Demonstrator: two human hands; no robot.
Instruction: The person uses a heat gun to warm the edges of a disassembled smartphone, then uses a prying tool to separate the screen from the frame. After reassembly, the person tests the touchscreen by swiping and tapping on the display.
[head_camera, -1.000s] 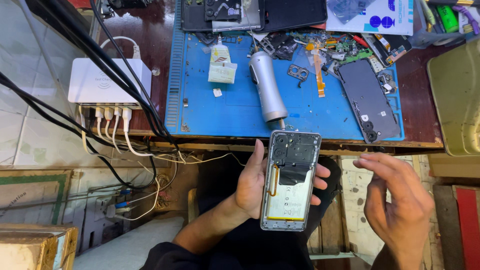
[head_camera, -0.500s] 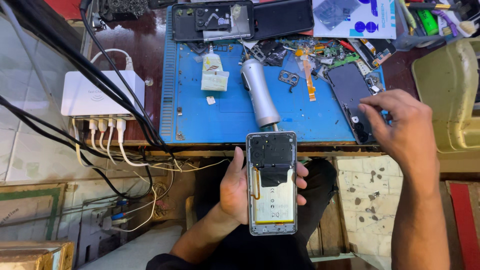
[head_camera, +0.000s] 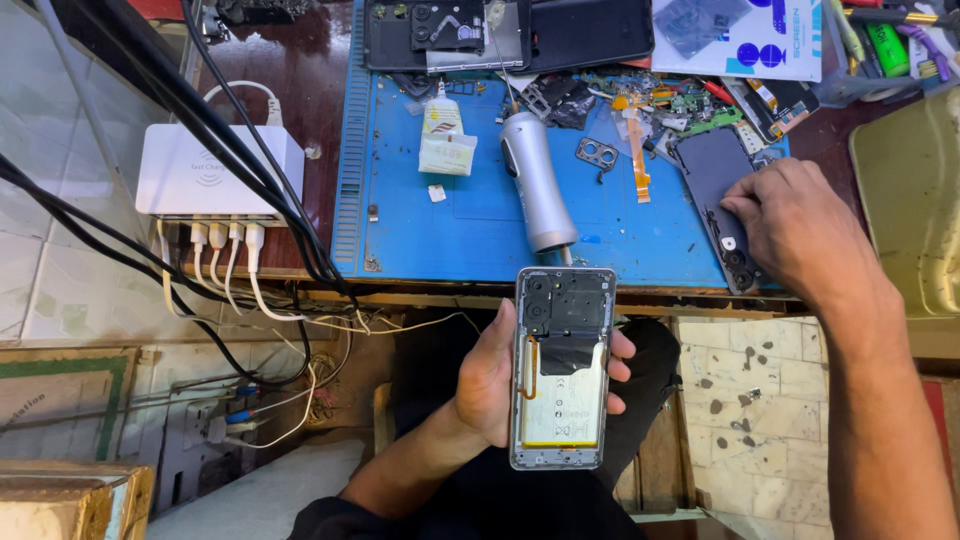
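R hand (head_camera: 795, 225) moved onto back cover (head_camera: 722, 195); L hand (head_camera: 500, 375) holds phone (head_camera: 562, 368)

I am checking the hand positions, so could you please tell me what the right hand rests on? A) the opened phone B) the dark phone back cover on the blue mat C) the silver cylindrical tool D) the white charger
B: the right hand lies on the dark back cover at the blue mat's right edge, while the left hand holds the opened phone.

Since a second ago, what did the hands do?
The right hand reached from beside the opened phone up onto the blue mat and now presses on the dark back cover. The left hand kept holding the phone; the silver tool stayed put.
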